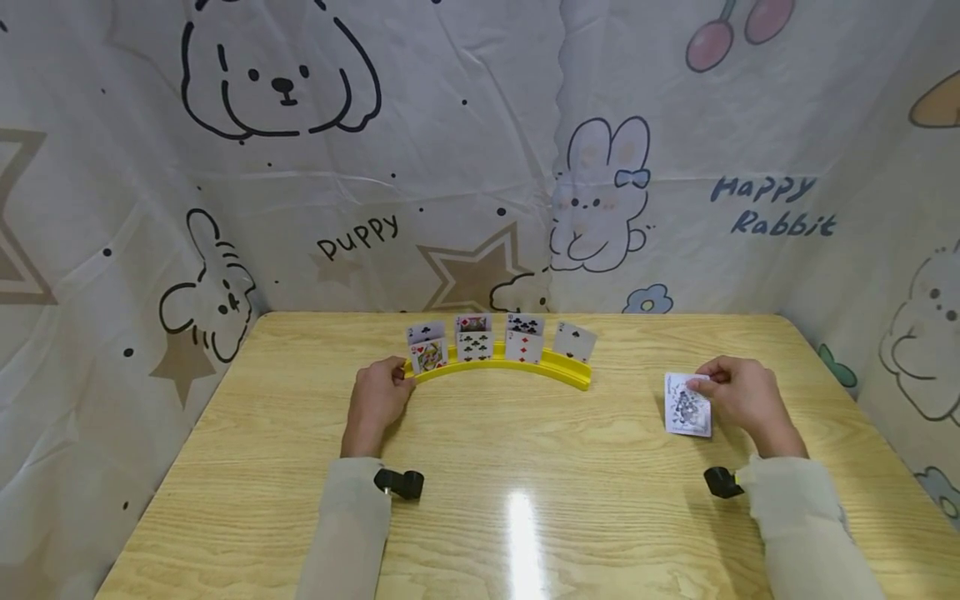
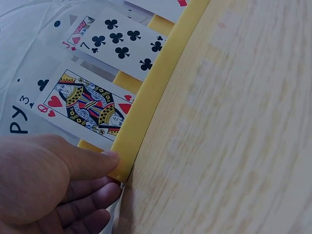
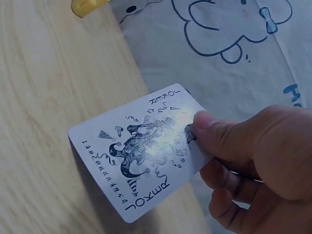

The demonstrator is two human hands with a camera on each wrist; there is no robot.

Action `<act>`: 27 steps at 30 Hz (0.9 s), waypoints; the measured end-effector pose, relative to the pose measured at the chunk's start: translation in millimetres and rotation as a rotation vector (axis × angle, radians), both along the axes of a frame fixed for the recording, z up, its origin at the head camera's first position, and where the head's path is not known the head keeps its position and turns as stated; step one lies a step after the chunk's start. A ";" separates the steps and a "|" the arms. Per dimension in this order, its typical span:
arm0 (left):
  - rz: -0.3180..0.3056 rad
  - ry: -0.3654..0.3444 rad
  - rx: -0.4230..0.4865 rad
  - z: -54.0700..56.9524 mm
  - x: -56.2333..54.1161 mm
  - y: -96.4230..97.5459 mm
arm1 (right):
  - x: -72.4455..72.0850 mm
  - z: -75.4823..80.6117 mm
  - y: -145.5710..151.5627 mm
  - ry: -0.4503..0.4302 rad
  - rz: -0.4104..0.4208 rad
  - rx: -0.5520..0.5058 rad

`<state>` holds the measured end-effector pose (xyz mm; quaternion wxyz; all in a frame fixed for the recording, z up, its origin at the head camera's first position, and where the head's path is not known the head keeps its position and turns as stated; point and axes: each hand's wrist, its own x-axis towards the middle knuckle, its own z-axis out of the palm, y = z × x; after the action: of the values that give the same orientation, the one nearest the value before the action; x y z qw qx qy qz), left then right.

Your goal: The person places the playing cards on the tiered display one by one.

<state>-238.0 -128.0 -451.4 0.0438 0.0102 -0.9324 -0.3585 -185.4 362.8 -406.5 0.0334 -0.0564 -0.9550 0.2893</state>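
Note:
A curved yellow card holder [image 1: 576, 375] stands on the table with playing cards upright in two rows. My left hand [image 1: 377, 402] pinches its left end, the thumb beside the queen of hearts [image 2: 92, 105]. Right of the queen is the seven of clubs [image 2: 122, 41], then a diamond card [image 1: 524, 348]. Behind them rise a three of clubs [image 1: 425, 331], a jack of diamonds [image 1: 474, 322] and another club card [image 1: 525, 323]. A black-suited card [image 1: 574, 342] stands alone at the right end. My right hand [image 1: 744, 397] pinches a black-and-white joker [image 3: 141, 146] by one edge, its face showing.
The wooden table [image 1: 465, 450] reaches back to a printed cloth [image 1: 465, 158] hanging behind it and at both sides. A wrist camera [image 1: 401, 483] is strapped to the left sleeve, another camera [image 1: 723, 482] to the right.

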 end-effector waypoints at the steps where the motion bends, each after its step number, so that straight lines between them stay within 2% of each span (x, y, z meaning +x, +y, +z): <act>1: -0.001 0.001 -0.001 -0.2 0.3 -0.2 | 0.5 1.5 -0.4 0.011 0.002 0.005; 12: -0.004 -0.006 -0.019 -1.0 -1.4 -0.5 | 4.3 11.8 -7.8 0.129 -0.024 -0.001; 27: 0.011 -0.014 -0.002 -1.2 -1.1 1.2 | 6.6 15.1 -20.4 0.196 -0.033 -0.023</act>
<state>-239.1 -126.8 -452.6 0.0394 0.0179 -0.9330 -0.3573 -178.8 342.3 -391.4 0.1306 -0.0439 -0.9427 0.3040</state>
